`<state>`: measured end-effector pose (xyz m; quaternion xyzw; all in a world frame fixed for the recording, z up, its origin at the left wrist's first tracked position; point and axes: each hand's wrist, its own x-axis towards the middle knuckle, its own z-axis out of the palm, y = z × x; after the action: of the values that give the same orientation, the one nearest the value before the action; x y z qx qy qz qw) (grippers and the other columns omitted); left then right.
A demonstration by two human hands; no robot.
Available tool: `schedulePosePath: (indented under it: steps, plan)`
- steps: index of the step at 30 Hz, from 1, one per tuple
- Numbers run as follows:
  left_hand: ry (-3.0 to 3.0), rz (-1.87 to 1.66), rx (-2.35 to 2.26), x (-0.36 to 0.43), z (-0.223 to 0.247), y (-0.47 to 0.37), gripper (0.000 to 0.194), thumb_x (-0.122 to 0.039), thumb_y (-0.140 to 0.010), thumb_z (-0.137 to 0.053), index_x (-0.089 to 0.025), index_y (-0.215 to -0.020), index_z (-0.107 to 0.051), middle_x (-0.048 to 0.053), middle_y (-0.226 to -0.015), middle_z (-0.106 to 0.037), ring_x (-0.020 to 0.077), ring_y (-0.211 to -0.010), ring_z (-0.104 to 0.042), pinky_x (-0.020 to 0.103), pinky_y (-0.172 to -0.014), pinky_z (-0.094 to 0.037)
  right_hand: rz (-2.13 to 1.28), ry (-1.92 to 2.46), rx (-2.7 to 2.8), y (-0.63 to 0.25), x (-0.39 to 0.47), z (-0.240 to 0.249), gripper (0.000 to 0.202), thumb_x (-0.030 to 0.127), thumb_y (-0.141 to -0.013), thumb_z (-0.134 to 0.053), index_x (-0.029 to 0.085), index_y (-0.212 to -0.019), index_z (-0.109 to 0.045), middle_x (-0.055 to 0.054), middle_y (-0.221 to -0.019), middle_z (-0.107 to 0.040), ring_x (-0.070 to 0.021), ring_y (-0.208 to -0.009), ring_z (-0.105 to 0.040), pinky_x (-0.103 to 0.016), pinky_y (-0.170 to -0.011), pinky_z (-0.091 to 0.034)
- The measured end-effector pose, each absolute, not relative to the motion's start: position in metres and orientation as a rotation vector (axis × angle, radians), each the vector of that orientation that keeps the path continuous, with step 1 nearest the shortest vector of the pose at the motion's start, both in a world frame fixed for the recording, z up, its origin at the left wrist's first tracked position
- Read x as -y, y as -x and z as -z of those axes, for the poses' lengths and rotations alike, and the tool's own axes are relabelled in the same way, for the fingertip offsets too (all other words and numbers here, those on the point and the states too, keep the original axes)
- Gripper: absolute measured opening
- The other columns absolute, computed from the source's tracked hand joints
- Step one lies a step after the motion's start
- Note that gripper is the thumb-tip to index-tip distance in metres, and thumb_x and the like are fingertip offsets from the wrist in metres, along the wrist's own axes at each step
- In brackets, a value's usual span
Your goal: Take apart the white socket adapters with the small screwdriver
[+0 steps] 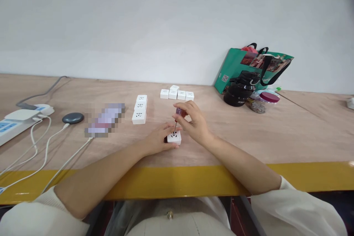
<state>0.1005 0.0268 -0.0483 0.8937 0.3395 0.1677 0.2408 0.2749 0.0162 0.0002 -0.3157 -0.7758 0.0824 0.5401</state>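
A white wall socket (174, 138) lies face up on the wooden table near its front edge. My left hand (160, 138) is closed around the socket's left side, steadying it with fingers at its far and near edges. Above it, my right hand (193, 121) grips a small screwdriver (178, 112) with a purplish, see-through handle. The screwdriver stands nearly upright, its tip at the middle of the socket's face. Whether the tip sits in a screw is too small to tell.
Three sockets (139, 110) form a column left of my hands; several more (177, 94) stand in a row farther back. A phone (106, 120), a dark round device (72, 118), cables and a power strip (11, 127) lie left. At right are a black flask (239, 90), green bag (231, 66) and lidded jar (269, 97).
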Motion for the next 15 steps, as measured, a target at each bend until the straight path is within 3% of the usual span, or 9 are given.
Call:
schedulePosePath:
  steps: [4,8,15]
  plan:
    - [-2.45,-0.457,-0.941,-0.0274,0.0482,-0.1019,0.065,-0.045,-0.077,-0.064,-0.024,-0.132,-0.039,0.009,-0.134,-0.039,0.0277,-0.123,-0.037,0.042,-0.104,-0.03,-0.288,0.723,1.837,-0.2749,-0.0157,0.0011,0.031,0.017,-0.086,-0.044,0.028,-0.115,-0.046,-0.003,-0.094,-0.057,-0.0137,-0.078,-0.058,-0.032,-0.07,-0.051]
    - [-2.465,-0.458,-0.941,-0.0287,0.05,-0.1021,0.062,-0.045,-0.078,-0.062,-0.024,-0.131,-0.04,0.009,-0.129,-0.043,0.027,-0.12,-0.04,0.042,-0.102,-0.032,-0.21,0.752,1.855,-0.2749,-0.0161,0.0018,0.022,0.021,-0.084,-0.05,0.026,-0.106,-0.053,-0.003,-0.085,-0.056,-0.0148,-0.075,-0.056,-0.032,-0.067,-0.05]
    - [-2.46,-0.468,-0.909,-0.0303,0.0527,-0.1004,0.063,-0.047,-0.078,-0.061,-0.025,-0.132,-0.039,0.008,-0.13,-0.043,0.0275,-0.12,-0.039,0.042,-0.102,-0.031,-0.256,0.743,1.85,-0.275,-0.0159,0.0025,0.03,0.02,-0.085,-0.048,0.028,-0.114,-0.049,-0.003,-0.089,-0.057,-0.0147,-0.077,-0.056,-0.033,-0.07,-0.051]
